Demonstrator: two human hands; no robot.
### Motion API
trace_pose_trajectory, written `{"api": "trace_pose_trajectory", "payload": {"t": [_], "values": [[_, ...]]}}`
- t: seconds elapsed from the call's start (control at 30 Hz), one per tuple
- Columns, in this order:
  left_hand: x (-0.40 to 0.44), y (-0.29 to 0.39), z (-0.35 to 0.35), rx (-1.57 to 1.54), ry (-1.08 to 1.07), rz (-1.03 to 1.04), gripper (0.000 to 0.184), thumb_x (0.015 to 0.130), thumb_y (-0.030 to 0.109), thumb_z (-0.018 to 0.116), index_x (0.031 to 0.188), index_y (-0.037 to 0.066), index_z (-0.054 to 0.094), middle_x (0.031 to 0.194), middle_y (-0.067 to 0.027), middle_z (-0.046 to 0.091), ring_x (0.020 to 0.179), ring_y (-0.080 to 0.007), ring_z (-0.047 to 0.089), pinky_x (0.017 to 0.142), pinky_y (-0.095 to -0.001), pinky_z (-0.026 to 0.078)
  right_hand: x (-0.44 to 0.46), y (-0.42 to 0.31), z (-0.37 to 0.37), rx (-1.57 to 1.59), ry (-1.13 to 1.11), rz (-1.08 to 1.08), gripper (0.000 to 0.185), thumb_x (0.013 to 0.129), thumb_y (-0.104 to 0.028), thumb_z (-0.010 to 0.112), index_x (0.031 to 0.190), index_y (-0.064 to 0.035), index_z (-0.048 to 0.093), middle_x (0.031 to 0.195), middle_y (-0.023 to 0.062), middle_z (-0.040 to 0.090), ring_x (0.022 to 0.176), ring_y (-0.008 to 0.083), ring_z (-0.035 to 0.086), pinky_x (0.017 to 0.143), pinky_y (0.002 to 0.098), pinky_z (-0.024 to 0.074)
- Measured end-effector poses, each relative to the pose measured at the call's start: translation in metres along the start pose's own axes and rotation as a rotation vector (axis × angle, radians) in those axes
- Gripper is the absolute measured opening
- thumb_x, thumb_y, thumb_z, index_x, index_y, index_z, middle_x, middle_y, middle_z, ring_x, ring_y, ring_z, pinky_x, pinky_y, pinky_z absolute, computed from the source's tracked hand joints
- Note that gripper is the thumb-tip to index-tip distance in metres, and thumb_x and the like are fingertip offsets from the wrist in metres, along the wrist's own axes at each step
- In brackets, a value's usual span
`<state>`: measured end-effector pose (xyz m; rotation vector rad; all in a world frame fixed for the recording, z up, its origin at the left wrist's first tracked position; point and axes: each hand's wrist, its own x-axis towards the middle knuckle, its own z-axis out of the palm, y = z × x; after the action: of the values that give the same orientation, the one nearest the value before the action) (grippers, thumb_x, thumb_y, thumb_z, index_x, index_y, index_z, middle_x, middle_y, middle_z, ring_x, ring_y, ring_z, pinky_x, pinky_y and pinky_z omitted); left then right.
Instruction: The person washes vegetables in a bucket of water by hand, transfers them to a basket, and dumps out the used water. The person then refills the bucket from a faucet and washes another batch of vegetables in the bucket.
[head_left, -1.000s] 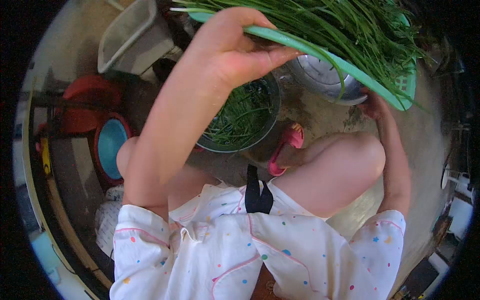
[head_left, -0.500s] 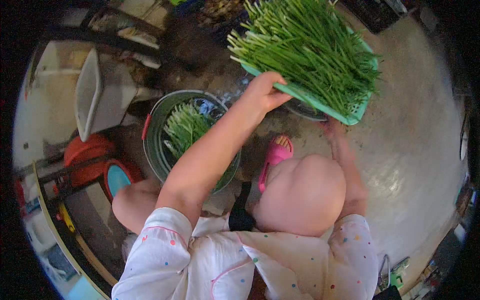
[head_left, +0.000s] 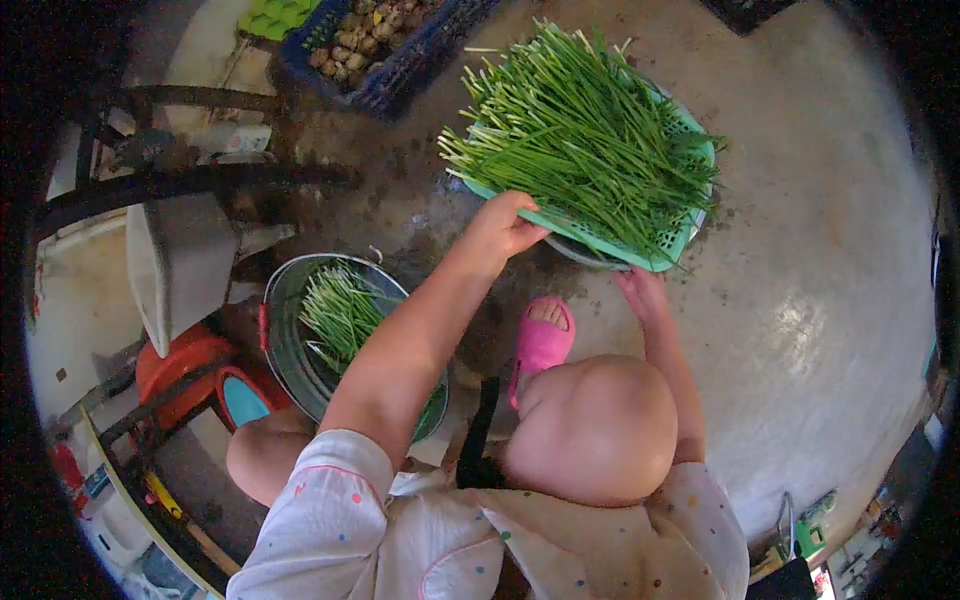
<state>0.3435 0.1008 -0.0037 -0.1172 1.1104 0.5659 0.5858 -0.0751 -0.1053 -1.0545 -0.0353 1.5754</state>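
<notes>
A heap of garlic chives (head_left: 585, 140) fills a green plastic basket (head_left: 600, 245), their pale ends pointing to the upper left. My left hand (head_left: 508, 226) is closed on the basket's near left rim. At its near right corner, my right hand (head_left: 641, 288) holds the edge, with some fingertips hidden underneath. A metal basin (head_left: 577, 256) shows partly below the basket; whether the two touch, I cannot tell. Left of my left forearm stands a metal bucket (head_left: 284, 335) with a red handle grip, holding more garlic chives (head_left: 338, 315).
A dark blue crate (head_left: 375, 92) of round brownish produce sits at the upper left. Further left are a pale container (head_left: 185, 265), a red tub (head_left: 180, 370) and dark metal bars (head_left: 200, 180). My foot in a pink slipper (head_left: 543, 340) rests below the basin.
Both hands have brought the basket lower, over the basin, still gripping it. My view has shifted, so more of the blue crate shows and the bucket sits lower in the picture.
</notes>
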Motion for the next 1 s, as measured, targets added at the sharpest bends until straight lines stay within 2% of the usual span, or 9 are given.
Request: {"api": "trace_pose_trajectory", "payload": {"t": [0.1,0.13,0.2,0.3,0.43,0.7,0.83,0.9,1.0], "values": [[0.01,-0.008,-0.006,-0.021,0.017,0.036,0.02,0.078,0.006,0.061,0.096,-0.002,0.056,0.103,-0.0201,0.059,0.101,-0.0334,0.061,0.093,-0.0433,0.051,-0.031,-0.012,0.021,0.105,0.015,0.063,0.055,0.087,-0.007,0.066,0.135,-0.0044,0.04,0.13,0.0151,0.053,0.115,0.0309,0.056,0.092,0.0444,0.0518],[0.002,-0.011,-0.005,0.316,-0.073,0.248,0.019,0.08,0.007,0.063,0.095,-0.001,0.056,0.103,-0.0193,0.06,0.099,-0.0324,0.061,0.09,-0.0428,0.053,-0.038,-0.019,0.024,0.095,0.008,0.073,0.055,0.087,-0.007,0.066,0.135,-0.0044,0.04,0.13,0.0151,0.053,0.115,0.0309,0.056,0.092,0.0444,0.0518],[0.013,-0.01,0.02,0.089,0.234,0.068,0.019,0.085,0.009,0.066,0.099,0.0,0.058,0.102,-0.0164,0.06,0.093,-0.0297,0.063,0.083,-0.041,0.057,-0.051,-0.026,0.023,-0.125,0.072,0.105,0.045,0.09,-0.01,0.063,0.131,-0.0007,0.045,0.123,0.0167,0.057,0.108,0.0296,0.061,0.089,0.0402,0.0541],[0.073,-0.041,-0.007,-0.057,0.203,0.101,0.029,0.081,0.014,0.074,0.103,0.001,0.06,0.1,-0.0124,0.06,0.088,-0.0285,0.063,0.08,-0.0378,0.058,-0.075,-0.039,0.018,-0.513,0.239,0.239,0.036,0.093,-0.014,0.061,0.124,0.0021,0.051,0.112,0.0155,0.063,0.096,0.0261,0.066,0.082,0.0353,0.0567],[-0.035,-0.047,0.014,0.239,0.151,0.111,0.044,0.075,0.016,0.081,0.111,0.0,0.061,0.097,-0.0105,0.063,0.084,-0.0216,0.063,0.078,-0.0302,0.055,-0.102,-0.083,0.065,-1.144,0.1,0.161,0.027,0.096,-0.017,0.058,0.115,0.0013,0.057,0.097,0.0114,0.066,0.083,0.0177,0.066,0.072,0.0295,0.0549],[-0.284,-0.032,-0.072,0.376,-0.049,0.832,0.018,0.092,0.008,0.061,0.106,-0.003,0.065,0.089,-0.0083,0.068,0.073,-0.014,0.064,0.068,-0.0246,0.052,-0.143,-0.149,0.347,-1.386,-0.672,-0.237,0.025,0.098,-0.014,0.052,0.116,0.0016,0.058,0.103,0.0106,0.067,0.096,0.016,0.064,0.086,0.0289,0.0514],[-0.316,-0.019,-0.163,0.273,0.684,1.168,0.019,0.092,0.008,0.056,0.1,-0.007,0.064,0.09,-0.0111,0.068,0.085,-0.02,0.065,0.077,-0.0313,0.051,-0.148,-0.074,0.435,-1.313,-1.071,0.041,0.032,0.097,-0.014,0.054,0.125,0.001,0.053,0.113,0.0121,0.064,0.103,0.0168,0.062,0.09,0.0293,0.0499],[-0.292,-0.016,-0.232,0.663,1.253,1.371,0.026,0.089,0.015,0.061,0.103,-0.007,0.062,0.098,-0.0164,0.067,0.09,-0.0273,0.064,0.082,-0.0358,0.048,-0.132,-0.011,0.438,-1.596,-1.116,-0.048,0.054,0.097,-0.028,0.054,0.138,0.005,0.041,0.131,0.0194,0.054,0.122,0.0271,0.052,0.102,0.0349,0.0412],[-0.263,-0.009,-0.284,0.144,0.944,0.977,0.038,0.085,0.022,0.067,0.108,-0.007,0.06,0.107,-0.0223,0.063,0.095,-0.0324,0.062,0.083,-0.0402,0.047,-0.095,0.078,0.426,-2.13,-0.946,-0.196,0.092,0.089,-0.059,0.051,0.143,0.012,0.024,0.14,0.0304,0.041,0.131,0.039,0.04,0.11,0.0379,0.0314]]}}
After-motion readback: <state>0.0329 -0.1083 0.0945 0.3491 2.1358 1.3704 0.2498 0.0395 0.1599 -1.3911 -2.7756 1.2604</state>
